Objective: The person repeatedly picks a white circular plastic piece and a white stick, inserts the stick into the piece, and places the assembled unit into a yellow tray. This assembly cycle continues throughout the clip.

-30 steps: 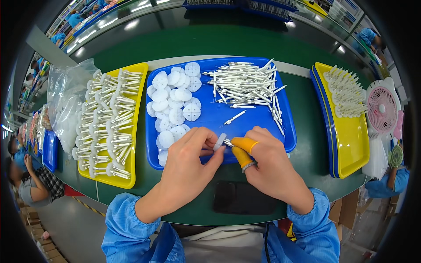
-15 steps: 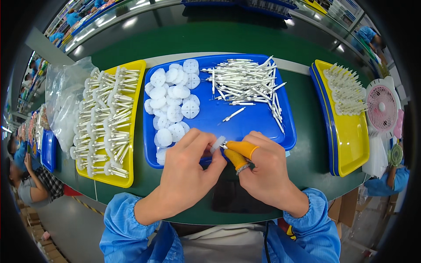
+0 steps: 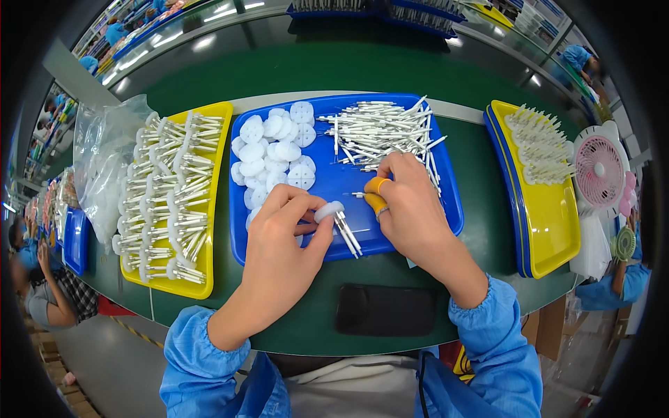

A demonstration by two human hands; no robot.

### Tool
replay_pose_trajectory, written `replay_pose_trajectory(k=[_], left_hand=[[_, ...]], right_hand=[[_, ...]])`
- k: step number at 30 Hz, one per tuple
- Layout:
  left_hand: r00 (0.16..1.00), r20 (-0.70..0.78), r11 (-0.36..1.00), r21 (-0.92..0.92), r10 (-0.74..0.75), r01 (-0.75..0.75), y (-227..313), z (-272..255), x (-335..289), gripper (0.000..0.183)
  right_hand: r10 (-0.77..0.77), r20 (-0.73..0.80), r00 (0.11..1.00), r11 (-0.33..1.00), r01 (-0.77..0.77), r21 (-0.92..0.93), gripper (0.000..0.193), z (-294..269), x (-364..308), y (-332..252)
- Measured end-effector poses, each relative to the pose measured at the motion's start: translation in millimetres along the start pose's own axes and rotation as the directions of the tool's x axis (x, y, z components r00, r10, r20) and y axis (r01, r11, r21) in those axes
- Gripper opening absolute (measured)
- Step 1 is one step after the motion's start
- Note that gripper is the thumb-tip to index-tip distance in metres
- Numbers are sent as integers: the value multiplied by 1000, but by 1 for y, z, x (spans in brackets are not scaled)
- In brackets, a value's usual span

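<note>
My left hand [image 3: 282, 240] pinches a white round disc [image 3: 329, 210] above the front of the blue tray [image 3: 355, 240]. A few white rods [image 3: 348, 235] stick out of that disc toward me. My right hand [image 3: 412, 209] wears yellow finger covers [image 3: 377, 187] on thumb and index finger. Between these fingertips is a thin white rod [image 3: 357, 195], mostly hidden. Loose white discs [image 3: 284, 150] fill the tray's left side, and a heap of white rods [image 3: 380, 129] lies at its right.
At left, a yellow tray [image 3: 217, 164] bears rows of discs with rods, beside a clear plastic bag [image 3: 104, 171]. Stacked trays [image 3: 554, 240] stand at right, near a pink fan [image 3: 598, 166]. A dark phone-like slab [image 3: 385, 310] lies near the table's front edge.
My right hand has moved from the disc up toward the rod heap and now pinches a rod. My left hand has turned the disc, so its rods show. The dark slab is uncovered.
</note>
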State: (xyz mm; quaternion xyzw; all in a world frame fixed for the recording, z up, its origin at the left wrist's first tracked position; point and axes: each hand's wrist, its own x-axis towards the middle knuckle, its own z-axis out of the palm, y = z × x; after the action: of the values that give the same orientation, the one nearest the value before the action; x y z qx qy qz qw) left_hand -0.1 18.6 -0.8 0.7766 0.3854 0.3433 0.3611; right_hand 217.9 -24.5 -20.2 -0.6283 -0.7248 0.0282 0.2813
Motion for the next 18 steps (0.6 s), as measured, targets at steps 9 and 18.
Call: replay_pose_trajectory(k=[9, 18], left_hand=[[998, 50, 996, -83, -24, 29, 2, 2, -2, 14], [998, 63, 1000, -24, 0, 1, 6, 3, -2, 17]], right_hand=[[63, 149, 987, 883, -125, 453, 42, -33, -24, -35], [-45, 89, 995, 944, 13, 329, 44, -28, -26, -27]])
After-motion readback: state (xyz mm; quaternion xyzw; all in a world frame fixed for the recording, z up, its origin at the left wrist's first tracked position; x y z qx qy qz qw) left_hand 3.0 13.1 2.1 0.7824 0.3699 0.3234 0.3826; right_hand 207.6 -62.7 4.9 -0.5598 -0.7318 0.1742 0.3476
